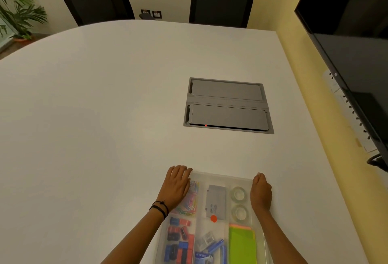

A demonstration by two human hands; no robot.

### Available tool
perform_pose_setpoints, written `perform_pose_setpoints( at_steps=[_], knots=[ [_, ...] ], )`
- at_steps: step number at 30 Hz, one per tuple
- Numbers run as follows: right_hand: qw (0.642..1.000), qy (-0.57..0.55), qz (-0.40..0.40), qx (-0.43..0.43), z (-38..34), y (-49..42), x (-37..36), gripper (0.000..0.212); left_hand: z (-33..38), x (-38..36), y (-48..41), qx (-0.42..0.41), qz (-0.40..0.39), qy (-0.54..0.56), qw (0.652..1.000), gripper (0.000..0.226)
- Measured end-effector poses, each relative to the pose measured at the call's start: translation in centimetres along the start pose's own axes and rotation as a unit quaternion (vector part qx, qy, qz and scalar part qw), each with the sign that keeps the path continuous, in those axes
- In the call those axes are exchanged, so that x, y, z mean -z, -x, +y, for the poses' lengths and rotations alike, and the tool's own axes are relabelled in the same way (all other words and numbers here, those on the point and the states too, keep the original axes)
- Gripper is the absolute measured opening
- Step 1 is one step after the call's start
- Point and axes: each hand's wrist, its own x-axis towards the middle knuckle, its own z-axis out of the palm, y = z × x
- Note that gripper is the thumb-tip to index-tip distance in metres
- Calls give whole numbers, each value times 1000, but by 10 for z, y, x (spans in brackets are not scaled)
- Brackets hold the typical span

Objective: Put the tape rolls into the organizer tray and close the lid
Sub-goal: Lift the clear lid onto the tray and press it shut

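The clear organizer tray (261, 240) lies at the near table edge with its translucent lid (218, 176) flat over it. Through the lid I see two clear tape rolls, one (238, 194) at the far end and one (240, 213) just nearer, both in the far right compartment. My left hand (178, 184) rests flat on the lid's far left corner, fingers spread a little. My right hand (261, 192) is curled over the lid's right edge beside the tape rolls.
Other compartments hold coloured paper clips (192, 200), a grey stapler box (216, 203), binder clips (178, 240) and green sticky notes (242, 245). A grey cable hatch (227, 105) is set into the white table (105, 117). Chairs stand beyond; a black screen (357, 54) hangs at the right.
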Motion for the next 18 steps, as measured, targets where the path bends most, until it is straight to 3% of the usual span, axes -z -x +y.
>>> perform_pose_setpoints(
  at_steps=[9,12,13,16,18],
  knots=[
    [998,50,14,43,-3,5,4,28,4,4,-35,-22,-68,26,997,33],
    [964,193,-13,184,-13,11,6,8,2,1,-41,-13,-80,50,995,29],
    [940,236,-38,245,-17,12,4,13,1,-1,-43,-12,-82,54,995,30],
    [884,254,-101,380,-29,19,-5,20,-1,-2,-45,-6,-89,66,994,33],
    [873,239,-120,407,-34,20,-11,15,-2,-3,-46,0,-87,74,993,33]
  ],
)
